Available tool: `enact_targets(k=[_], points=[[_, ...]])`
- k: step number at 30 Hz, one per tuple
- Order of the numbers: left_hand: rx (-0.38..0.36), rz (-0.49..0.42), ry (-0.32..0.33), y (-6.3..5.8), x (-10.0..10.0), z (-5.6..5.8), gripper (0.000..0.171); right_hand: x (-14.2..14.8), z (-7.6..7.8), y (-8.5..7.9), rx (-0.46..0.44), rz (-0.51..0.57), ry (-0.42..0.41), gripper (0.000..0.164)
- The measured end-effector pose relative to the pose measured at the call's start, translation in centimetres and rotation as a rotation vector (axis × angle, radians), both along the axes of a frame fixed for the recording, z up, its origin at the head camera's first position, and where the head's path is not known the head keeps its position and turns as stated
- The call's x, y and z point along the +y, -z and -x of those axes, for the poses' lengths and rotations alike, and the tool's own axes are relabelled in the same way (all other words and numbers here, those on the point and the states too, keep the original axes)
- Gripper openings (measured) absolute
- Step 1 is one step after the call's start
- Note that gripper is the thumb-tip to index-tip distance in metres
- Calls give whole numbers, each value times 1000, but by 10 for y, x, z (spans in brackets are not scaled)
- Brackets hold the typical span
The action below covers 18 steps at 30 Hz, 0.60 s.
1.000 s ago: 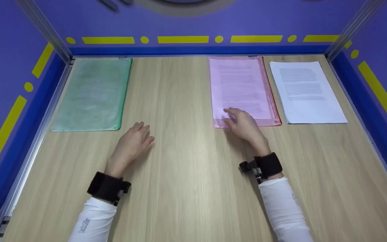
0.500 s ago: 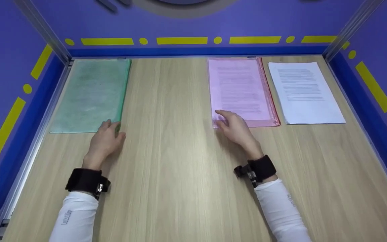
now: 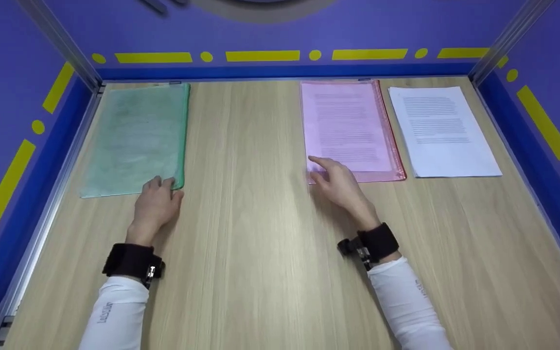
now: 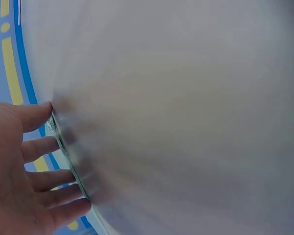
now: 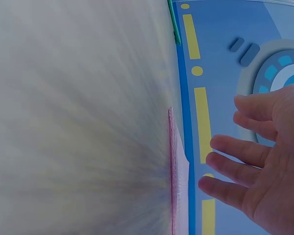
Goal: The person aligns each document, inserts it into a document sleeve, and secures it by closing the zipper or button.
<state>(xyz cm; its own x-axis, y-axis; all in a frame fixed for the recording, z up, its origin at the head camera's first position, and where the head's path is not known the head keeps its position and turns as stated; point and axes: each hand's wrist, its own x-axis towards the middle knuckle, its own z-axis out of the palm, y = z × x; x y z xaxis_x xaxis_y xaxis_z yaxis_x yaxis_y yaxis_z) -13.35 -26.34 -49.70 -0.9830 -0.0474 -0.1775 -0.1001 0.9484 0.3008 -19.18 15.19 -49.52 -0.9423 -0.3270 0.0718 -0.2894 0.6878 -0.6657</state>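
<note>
A green translucent zip folder (image 3: 139,129) lies at the far left of the table. My left hand (image 3: 156,206) rests its fingertips on the folder's near right corner. In the left wrist view, the left hand (image 4: 19,169) has its fingers fairly straight, their tips along the folder's edge (image 4: 72,165). Right of centre is a pink translucent zip folder (image 3: 348,124) with printed sheets inside. My right hand (image 3: 341,187) hovers over that folder's near left corner. The right wrist view shows the right hand (image 5: 274,161) with loosely spread fingers holding nothing, apart from the pink folder (image 5: 173,166).
A stack of printed white paper (image 3: 443,131) lies to the right of the pink folder. Bare wooden tabletop (image 3: 246,194) stretches between the two folders and toward me. Purple-blue panels (image 3: 270,36) with yellow marks wall the table at the back and sides.
My left hand has moved left onto the green folder's near corner, and the folder has since turned and shifted slightly right and nearer. My right hand has moved a little left.
</note>
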Motion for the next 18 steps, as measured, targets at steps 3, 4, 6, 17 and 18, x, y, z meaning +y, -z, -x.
enact_targets(k=[3, 4, 6, 17, 18], points=[[35, 47, 23, 1, 16, 3, 50, 1, 0, 0, -5, 3, 6, 46], [48, 58, 30, 2, 22, 4, 49, 1, 0, 0, -5, 3, 10, 46], [69, 74, 46, 4, 33, 6, 46, 1, 0, 0, -3, 0, 15, 46], [170, 125, 177, 4, 86, 6, 35, -4, -1, 2, 5, -5, -2, 43], [182, 132, 196, 4, 90, 6, 34, -4, -1, 1, 9, -7, -1, 43]])
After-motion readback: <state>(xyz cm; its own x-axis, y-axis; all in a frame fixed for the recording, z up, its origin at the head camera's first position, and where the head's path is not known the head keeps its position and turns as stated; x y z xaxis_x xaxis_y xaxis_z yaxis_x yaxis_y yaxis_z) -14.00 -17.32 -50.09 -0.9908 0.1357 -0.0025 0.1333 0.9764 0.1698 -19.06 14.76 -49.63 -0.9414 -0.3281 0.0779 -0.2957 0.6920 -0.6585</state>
